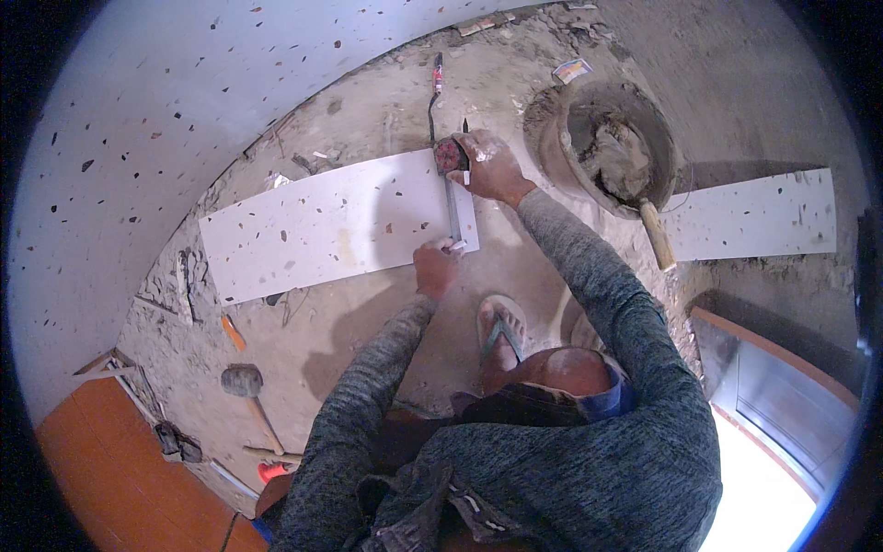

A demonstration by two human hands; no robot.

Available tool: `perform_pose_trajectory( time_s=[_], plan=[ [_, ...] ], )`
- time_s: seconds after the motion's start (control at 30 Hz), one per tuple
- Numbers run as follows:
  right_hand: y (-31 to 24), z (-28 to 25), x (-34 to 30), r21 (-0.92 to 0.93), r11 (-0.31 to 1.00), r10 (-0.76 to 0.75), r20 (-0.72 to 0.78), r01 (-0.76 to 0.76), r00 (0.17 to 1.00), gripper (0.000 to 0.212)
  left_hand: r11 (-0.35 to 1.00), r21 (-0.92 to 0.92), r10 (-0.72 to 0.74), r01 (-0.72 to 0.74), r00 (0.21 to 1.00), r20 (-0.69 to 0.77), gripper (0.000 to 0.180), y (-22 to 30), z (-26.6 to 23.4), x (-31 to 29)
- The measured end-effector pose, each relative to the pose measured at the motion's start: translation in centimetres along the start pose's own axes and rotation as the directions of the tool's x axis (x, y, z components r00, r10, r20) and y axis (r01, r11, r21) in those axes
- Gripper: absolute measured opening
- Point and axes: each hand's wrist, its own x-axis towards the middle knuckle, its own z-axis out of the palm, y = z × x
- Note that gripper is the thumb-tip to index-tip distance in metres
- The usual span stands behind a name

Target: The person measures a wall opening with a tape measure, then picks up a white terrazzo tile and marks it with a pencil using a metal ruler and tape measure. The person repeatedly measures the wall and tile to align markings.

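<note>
White speckled slab (322,221) lies flat on the dusty floor (386,120), and we have both hands at its right end. Our right hand (493,166) is at the slab's far edge, fingers wrapped around a red-and-black tape measure (450,156), with little gap left in the grip. From there the tape blade (452,207) runs across the slab, just inside its right end, to the near edge. Our left hand (436,267) is curled there, fingertips at the blade's end; we cannot tell whether they pinch it or only touch it.

Beyond the slab's far edge lies a slim tool with a red-and-black handle (438,74). To the slab's right stands a bucket (557,147) of grey mortar (619,161), a wooden handle (657,235) leaning out over its rim; farther right is a second speckled slab (754,216). Nearer us than the slab's left half are an orange handle (234,333) and a mallet (242,380). Our sandalled foot (501,322) rests on the near side of the slab's right end.
</note>
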Motion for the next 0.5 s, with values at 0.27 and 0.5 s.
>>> perform_pose_trajectory(
  time_s=[0.27, 0.5],
  plan=[
    [-0.6, -0.2, -0.8, 0.047, 0.999, 0.011, -0.012, -0.011, 1.000, 0.067, 0.969, 0.219, 0.124, -0.109, 0.991, -0.056, 0.020, -0.1, 0.4, -1.0],
    [0.3, -0.2, 0.5, -0.038, 0.998, 0.052, -0.014, -0.053, 0.999, 0.070, 0.976, 0.190, 0.132, -0.107, 0.983, -0.128, 0.023, 0.5, 0.3, -0.6]
  ],
)
